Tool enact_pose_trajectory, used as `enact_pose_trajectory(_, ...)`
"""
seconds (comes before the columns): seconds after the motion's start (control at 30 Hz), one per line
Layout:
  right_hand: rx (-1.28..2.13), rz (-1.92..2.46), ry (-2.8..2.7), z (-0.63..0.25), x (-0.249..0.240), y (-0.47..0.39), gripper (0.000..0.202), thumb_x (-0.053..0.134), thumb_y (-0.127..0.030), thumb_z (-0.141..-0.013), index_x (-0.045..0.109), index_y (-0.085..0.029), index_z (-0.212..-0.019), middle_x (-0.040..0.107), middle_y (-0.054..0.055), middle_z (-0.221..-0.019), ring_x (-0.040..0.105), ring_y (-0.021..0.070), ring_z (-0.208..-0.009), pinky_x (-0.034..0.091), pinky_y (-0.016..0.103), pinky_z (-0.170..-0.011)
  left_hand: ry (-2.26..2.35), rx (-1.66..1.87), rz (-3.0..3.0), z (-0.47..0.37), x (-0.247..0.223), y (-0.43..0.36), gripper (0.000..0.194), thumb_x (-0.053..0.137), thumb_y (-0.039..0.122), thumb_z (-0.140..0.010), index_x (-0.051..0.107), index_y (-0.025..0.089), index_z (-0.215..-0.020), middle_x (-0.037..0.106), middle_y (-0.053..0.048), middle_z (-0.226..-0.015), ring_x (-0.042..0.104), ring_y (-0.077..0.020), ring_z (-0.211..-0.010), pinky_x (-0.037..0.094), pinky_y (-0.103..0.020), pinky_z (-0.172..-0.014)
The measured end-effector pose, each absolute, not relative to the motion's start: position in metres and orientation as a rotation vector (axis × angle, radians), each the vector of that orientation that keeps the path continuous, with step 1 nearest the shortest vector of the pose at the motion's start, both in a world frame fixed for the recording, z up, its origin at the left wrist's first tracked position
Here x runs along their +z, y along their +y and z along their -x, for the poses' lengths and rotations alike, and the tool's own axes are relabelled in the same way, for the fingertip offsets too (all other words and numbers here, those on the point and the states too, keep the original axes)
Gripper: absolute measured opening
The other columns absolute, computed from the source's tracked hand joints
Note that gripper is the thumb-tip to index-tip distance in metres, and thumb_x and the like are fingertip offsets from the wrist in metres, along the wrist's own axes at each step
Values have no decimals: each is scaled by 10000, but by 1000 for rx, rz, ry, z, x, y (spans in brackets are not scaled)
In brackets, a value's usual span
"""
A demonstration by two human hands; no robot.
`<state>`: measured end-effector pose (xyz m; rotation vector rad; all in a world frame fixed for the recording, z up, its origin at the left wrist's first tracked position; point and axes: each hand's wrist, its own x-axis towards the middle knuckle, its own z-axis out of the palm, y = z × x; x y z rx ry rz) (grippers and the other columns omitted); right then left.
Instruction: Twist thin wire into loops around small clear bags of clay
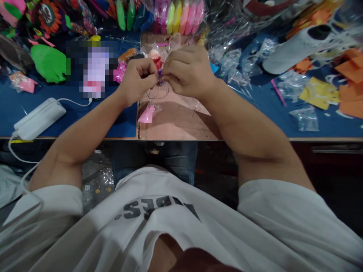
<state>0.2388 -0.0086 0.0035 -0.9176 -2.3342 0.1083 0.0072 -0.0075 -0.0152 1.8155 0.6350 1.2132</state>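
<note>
My left hand [139,80] and my right hand [187,71] meet over the pinkish board, thumbs and forefingers pinched close together. Between the fingertips shows a tiny purple bit [159,71], too small to name. Just below the fingers a thin wire loop [158,97] is visible; whether it is held cannot be made out. Nearer to me lies a pink lump in clear wrap [147,114]. Behind my hands sit a red and pale-pink wrapped piece [155,56] and a magenta wrapped packet [120,71], partly hidden.
On the blue tabletop at left are a white power bank [39,118], a blurred-out phone [95,70] and a green lump [49,63]. Colourful clay sticks [178,17] line the back. At right lie a white bottle [295,49], yellow sheet [319,93], orange pieces [351,100] and clear plastic wrappers [304,119].
</note>
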Motion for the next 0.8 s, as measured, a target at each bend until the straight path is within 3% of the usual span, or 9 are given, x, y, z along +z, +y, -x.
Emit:
enact_pose_trajectory(0.1, 176, 934, -2239, -238, -10, 1, 567, 514, -951, -993, 782, -459, -907, 894, 70, -1070, 730, 393, -1085, 504, 668, -1028, 647, 1228, -1810, -9, -14, -9, 309, 815, 399, -879, 592, 292, -694, 574, 56, -579, 433, -120, -536, 323, -354, -573)
enact_pose_trajectory(0.23, -21, 1014, -2250, -239, -14, -4, 595, 375, -875, -1096, 791, -464, -984, 903, 69, -1227, 732, 405, -1054, 512, 693, -1038, 651, 1247, -1854, -5, -11, -9, 244, 784, 361, -896, 611, 300, -735, 619, 37, -635, 474, -139, -574, 356, -367, -586)
enact_pose_trajectory(0.33, -113, 1047, -2251, -240, -10, -8, 691, 248, -810, -1148, 804, -413, -1044, 887, 111, -1229, 734, 403, -1027, 541, 701, -1040, 681, 1304, -1930, 2, -8, -9, 164, 846, 312, -871, 688, 307, -824, 665, 32, -719, 506, -147, -612, 338, -382, -588)
enact_pose_trajectory(0.43, -105, 1059, -2271, -241, -6, -9, 658, 261, -786, -1147, 832, -464, -1097, 893, 95, -1250, 745, 427, -1053, 546, 716, -1050, 719, 1336, -1998, 9, -7, -10, 151, 872, 270, -846, 773, 326, -944, 696, 43, -760, 509, -142, -606, 335, -395, -584)
enact_pose_trajectory(0.53, -65, 1079, -2274, -241, -4, -11, 581, 342, -822, -1111, 841, -524, -1085, 904, 57, -1267, 750, 442, -1075, 535, 714, -1055, 708, 1315, -2017, 10, -7, -9, 104, 872, 355, -882, 778, 336, -922, 702, 31, -746, 517, -147, -590, 345, -397, -575)
enact_pose_trajectory(0.7, -112, 1036, -2321, -238, -4, -9, 677, 239, -784, -1165, 838, -474, -1110, 904, 62, -1238, 752, 399, -1081, 564, 668, -1033, 681, 1229, -1895, 5, -8, -5, 282, 931, 531, -880, 739, 330, -834, 754, 11, -714, 551, -162, -587, 402, -393, -564)
enact_pose_trajectory(0.8, 53, 975, -2282, -237, -8, -1, 580, 415, -878, -1092, 826, -475, -1025, 913, 33, -1147, 735, 378, -1088, 555, 639, -1073, 685, 1139, -1814, 6, -7, -5, 314, 972, 530, -858, 748, 312, -840, 784, 7, -686, 483, -145, -519, 374, -388, -503)
